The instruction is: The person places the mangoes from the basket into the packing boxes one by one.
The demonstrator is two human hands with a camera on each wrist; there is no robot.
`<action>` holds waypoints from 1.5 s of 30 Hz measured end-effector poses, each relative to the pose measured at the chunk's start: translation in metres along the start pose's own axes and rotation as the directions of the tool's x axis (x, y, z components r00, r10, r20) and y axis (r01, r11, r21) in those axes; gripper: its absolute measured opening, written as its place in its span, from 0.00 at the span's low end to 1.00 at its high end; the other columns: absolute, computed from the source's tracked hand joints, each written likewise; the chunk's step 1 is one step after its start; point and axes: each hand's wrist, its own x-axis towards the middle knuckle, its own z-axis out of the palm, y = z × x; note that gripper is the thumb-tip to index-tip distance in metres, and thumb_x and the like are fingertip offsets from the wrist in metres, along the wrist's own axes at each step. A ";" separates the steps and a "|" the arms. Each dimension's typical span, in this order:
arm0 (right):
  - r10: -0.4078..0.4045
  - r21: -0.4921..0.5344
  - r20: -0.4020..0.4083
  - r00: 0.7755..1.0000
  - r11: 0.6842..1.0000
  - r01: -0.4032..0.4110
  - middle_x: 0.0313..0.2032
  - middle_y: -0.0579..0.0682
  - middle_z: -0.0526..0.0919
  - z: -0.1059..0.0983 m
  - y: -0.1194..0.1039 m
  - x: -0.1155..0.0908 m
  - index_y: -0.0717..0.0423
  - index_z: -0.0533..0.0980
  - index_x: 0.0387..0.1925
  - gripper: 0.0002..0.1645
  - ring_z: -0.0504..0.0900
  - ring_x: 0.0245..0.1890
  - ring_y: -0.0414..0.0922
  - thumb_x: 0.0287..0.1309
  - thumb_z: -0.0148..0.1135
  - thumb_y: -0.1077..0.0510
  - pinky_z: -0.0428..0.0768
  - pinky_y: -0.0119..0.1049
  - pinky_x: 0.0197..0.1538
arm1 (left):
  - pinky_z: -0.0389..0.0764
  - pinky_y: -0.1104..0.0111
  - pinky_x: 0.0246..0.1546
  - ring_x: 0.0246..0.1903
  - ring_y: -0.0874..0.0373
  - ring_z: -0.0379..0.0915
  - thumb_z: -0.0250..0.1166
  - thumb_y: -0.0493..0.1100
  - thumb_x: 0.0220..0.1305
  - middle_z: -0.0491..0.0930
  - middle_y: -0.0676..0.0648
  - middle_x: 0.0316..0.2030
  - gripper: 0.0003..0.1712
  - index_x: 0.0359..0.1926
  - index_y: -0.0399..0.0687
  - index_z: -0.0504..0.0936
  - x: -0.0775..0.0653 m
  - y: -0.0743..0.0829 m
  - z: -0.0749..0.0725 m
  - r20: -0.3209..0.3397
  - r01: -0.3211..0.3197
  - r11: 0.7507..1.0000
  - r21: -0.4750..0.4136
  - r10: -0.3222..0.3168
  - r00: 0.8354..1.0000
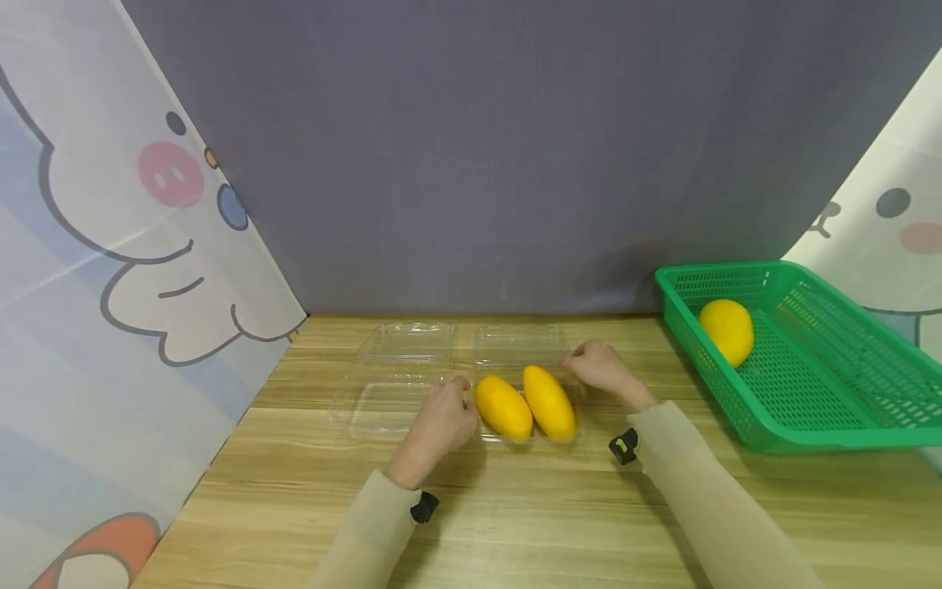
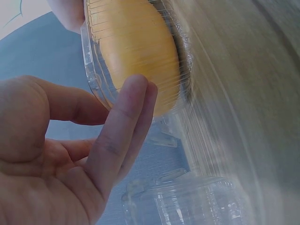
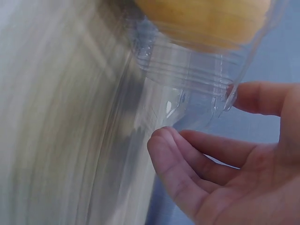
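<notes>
Two yellow oval fruits (image 1: pixel 504 407) lie in a clear plastic container (image 1: pixel 519 344) between the left hand (image 1: pixel 445 414) and right hand (image 1: pixel 602 370). The left wrist view shows straight fingers (image 2: pixel 115 133) touching its wall; the right, relaxed fingers, thumb (image 3: pixel 260 97) touching its rim.

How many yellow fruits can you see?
3: one yellow fruit in the green basket, plus a left fruit and a right fruit side by side in the right clear box.

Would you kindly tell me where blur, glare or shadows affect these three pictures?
Head view: soft shadows darken the wooden table beside the left sleeve and right sleeve; faint glints outline the leftmost clear container. Left wrist view: the table looks smeared, the left hand sharper. Right wrist view: the table is heavily blurred.
</notes>
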 end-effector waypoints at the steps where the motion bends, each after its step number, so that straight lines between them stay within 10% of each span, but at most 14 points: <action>1: 0.006 0.023 0.005 1.000 1.000 -0.006 0.27 0.56 0.78 0.000 0.000 0.000 0.67 0.79 0.36 0.22 0.76 0.30 0.50 0.68 0.55 0.49 0.74 0.39 0.33 | 0.64 0.74 0.12 0.13 0.62 0.62 0.56 0.31 0.66 0.77 0.44 0.27 0.25 0.63 0.23 0.71 0.000 0.000 0.000 0.002 0.006 1.000 0.000 -0.006 1.000; 11: 0.011 0.208 0.013 1.000 0.978 -0.013 0.20 0.48 0.73 -0.002 0.001 0.000 0.69 0.78 0.41 0.18 0.73 0.24 0.46 0.67 0.61 0.54 0.75 0.41 0.35 | 0.66 0.73 0.12 0.14 0.61 0.64 0.56 0.32 0.68 0.77 0.45 0.25 0.25 0.63 0.23 0.71 0.000 0.002 -0.002 0.011 0.017 1.000 0.007 -0.017 1.000; 22: 0.065 0.299 -0.008 0.998 0.952 -0.059 0.53 0.69 0.77 -0.003 -0.001 0.001 0.79 0.66 0.62 0.34 0.80 0.47 0.58 0.65 0.62 0.56 0.78 0.52 0.57 | 0.67 0.73 0.12 0.14 0.62 0.64 0.57 0.33 0.70 0.76 0.47 0.22 0.24 0.64 0.23 0.71 -0.001 0.002 -0.001 0.020 0.017 1.000 0.011 -0.017 1.000; 45: 0.051 0.532 -0.127 0.991 0.846 0.025 0.61 0.71 0.73 -0.021 -0.014 0.007 0.76 0.65 0.68 0.31 0.78 0.56 0.62 0.72 0.54 0.58 0.76 0.50 0.63 | 0.65 0.73 0.12 0.13 0.62 0.63 0.56 0.33 0.69 0.75 0.48 0.20 0.24 0.64 0.24 0.71 -0.001 0.002 -0.002 0.018 0.008 1.000 0.008 -0.008 1.000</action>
